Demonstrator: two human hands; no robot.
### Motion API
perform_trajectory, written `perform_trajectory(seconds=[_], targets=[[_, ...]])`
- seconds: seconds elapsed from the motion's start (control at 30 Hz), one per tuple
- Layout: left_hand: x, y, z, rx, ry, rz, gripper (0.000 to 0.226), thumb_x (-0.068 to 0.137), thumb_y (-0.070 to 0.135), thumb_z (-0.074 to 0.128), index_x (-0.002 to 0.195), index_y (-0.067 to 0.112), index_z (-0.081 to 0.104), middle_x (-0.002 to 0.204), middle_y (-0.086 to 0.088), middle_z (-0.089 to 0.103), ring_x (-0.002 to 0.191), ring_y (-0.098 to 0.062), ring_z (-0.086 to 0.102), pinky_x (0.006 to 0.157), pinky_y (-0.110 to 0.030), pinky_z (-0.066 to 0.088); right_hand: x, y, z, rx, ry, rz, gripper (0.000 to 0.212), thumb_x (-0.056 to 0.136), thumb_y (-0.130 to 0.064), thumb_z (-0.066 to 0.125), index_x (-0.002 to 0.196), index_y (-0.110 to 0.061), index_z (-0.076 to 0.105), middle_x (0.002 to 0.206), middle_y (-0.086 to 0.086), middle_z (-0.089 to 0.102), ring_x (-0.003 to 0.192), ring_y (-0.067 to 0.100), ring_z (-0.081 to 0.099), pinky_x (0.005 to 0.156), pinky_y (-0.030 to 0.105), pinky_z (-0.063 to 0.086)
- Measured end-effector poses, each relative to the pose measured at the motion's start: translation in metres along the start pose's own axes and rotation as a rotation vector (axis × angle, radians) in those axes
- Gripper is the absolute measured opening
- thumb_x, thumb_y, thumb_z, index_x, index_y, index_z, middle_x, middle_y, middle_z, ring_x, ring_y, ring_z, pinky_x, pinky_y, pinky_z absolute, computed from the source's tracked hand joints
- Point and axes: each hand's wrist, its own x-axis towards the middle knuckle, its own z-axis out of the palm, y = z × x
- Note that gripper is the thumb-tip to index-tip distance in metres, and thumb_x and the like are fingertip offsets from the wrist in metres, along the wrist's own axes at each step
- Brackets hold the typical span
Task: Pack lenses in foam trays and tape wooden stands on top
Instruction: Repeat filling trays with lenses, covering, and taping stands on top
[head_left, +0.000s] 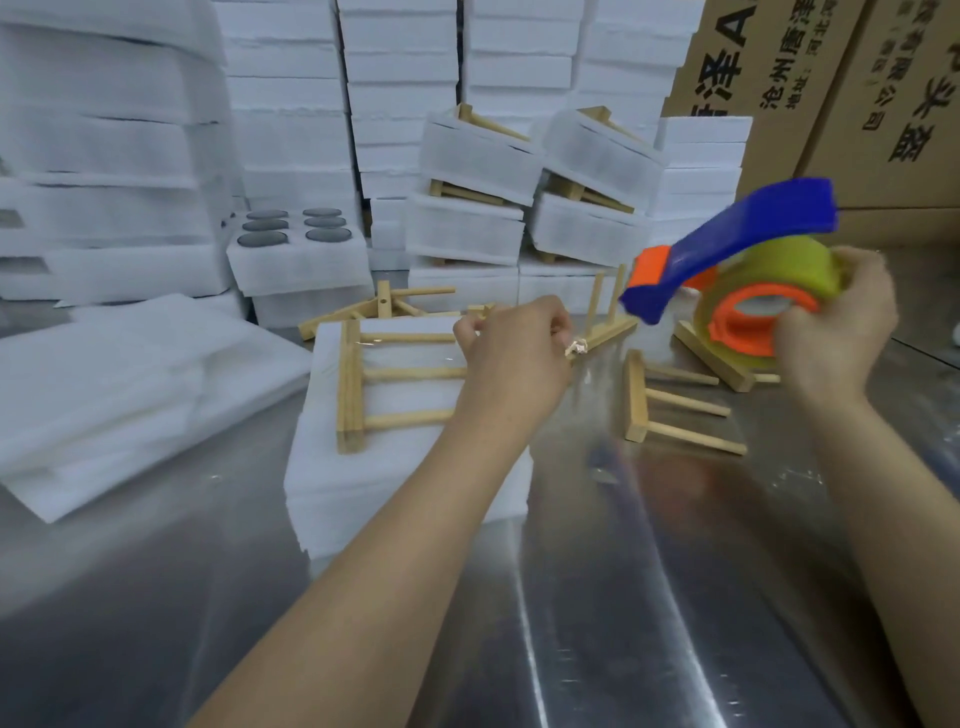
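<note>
Left hand (514, 353): fingers curled at the right edge of the near foam tray (405, 467), over the rod ends of the wooden stand (353, 384) lying flat on top; cannot tell whether they pinch anything. Glossy clear tape shows across the stand's rods. Right hand (836, 332): raised at right, fingers wrapped round the tape dispenser (737, 265), which has a blue handle, an orange hub and a yellowish roll. Under and just left of the dispenser, loose stands (670, 410) lie on the steel tabletop (623, 597); one stands upright near the left hand's knuckles, another lies just beyond the tray. Near left: loose foam sheets (130, 384). Far left: an open tray (301, 265) holding six dark round lenses (262, 239) in its pockets. Far centre: finished packs (478, 156) with stands on top, stacked askew against tall foam stacks. Far right: cardboard boxes (779, 78).
</note>
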Motion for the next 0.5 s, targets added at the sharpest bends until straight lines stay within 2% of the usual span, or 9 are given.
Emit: perform_trajectory(seconds=[0.07, 0.13, 0.2, 0.27, 0.33, 0.43, 0.5], targets=[[-0.001, 0.001, 0.002, 0.018, -0.013, -0.001, 0.019, 0.091, 0.013, 0.047, 0.096, 0.027, 0.058, 0.089, 0.009, 0.065, 0.101, -0.016, 0.053, 0.070, -0.031, 0.009, 0.011, 0.007, -0.005, 0.022, 0.042, 0.261, 0.054, 0.071, -0.002, 0.046, 0.122, -0.013, 0.058, 0.119, 0.010, 0.063, 0.105, 0.021, 0.059, 0.089, 0.022, 0.044], [-0.001, 0.001, 0.001, 0.015, -0.031, -0.007, 0.027, 0.086, 0.009, 0.046, 0.103, 0.027, 0.057, 0.098, 0.008, 0.067, 0.105, -0.016, 0.050, 0.073, -0.031, 0.010, 0.020, 0.016, -0.009, 0.030, 0.038, 0.397, 0.051, 0.070, -0.004, 0.048, 0.118, -0.014, 0.062, 0.114, 0.011, 0.066, 0.101, 0.024, 0.063, 0.093, 0.031, 0.050], [0.000, 0.001, 0.001, 0.010, -0.046, -0.006, 0.035, 0.080, 0.006, 0.046, 0.106, 0.026, 0.058, 0.103, 0.007, 0.064, 0.109, -0.017, 0.047, 0.079, -0.031, 0.012, 0.025, 0.017, -0.013, 0.037, -0.076, 0.508, 0.047, 0.069, -0.002, 0.052, 0.114, -0.009, 0.064, 0.101, 0.013, 0.066, 0.080, 0.024, 0.065, 0.078, 0.038, 0.054], [0.001, 0.001, 0.000, 0.008, -0.070, -0.002, 0.038, 0.076, 0.007, 0.047, 0.107, 0.026, 0.057, 0.102, 0.006, 0.056, 0.108, -0.017, 0.045, 0.083, -0.031, 0.013, 0.024, 0.012, -0.015, 0.020, -0.294, 0.631, 0.035, 0.078, -0.004, 0.058, 0.113, -0.006, 0.062, 0.092, 0.017, 0.061, 0.061, 0.022, 0.061, 0.061, 0.039, 0.054], [0.001, 0.002, 0.000, 0.008, -0.097, -0.007, 0.040, 0.073, 0.009, 0.049, 0.109, 0.026, 0.056, 0.100, 0.005, 0.048, 0.105, -0.017, 0.045, 0.087, -0.033, 0.014, 0.016, 0.006, -0.013, -0.056, -0.471, 0.758, 0.034, 0.086, -0.012, 0.061, 0.120, -0.007, 0.057, 0.098, 0.020, 0.060, 0.069, 0.029, 0.059, 0.065, 0.046, 0.054], [0.000, 0.002, -0.001, 0.011, -0.118, -0.016, 0.041, 0.071, 0.010, 0.049, 0.109, 0.026, 0.054, 0.096, 0.006, 0.047, 0.101, -0.017, 0.046, 0.092, -0.035, 0.016, 0.005, -0.003, -0.008, 0.041, -0.556, 0.861, 0.028, 0.088, -0.017, 0.062, 0.115, -0.012, 0.055, 0.095, 0.015, 0.060, 0.068, 0.026, 0.056, 0.052, 0.039, 0.053], [0.000, 0.003, -0.002, -0.018, -0.120, -0.028, 0.040, 0.069, 0.009, 0.047, 0.105, 0.027, 0.053, 0.091, 0.007, 0.049, 0.099, -0.017, 0.048, 0.092, -0.035, 0.017, 0.003, -0.010, -0.007, 0.067, -0.536, 0.851, 0.035, 0.086, -0.020, 0.061, 0.119, -0.013, 0.054, 0.110, 0.014, 0.058, 0.083, 0.029, 0.058, 0.070, 0.043, 0.053]])
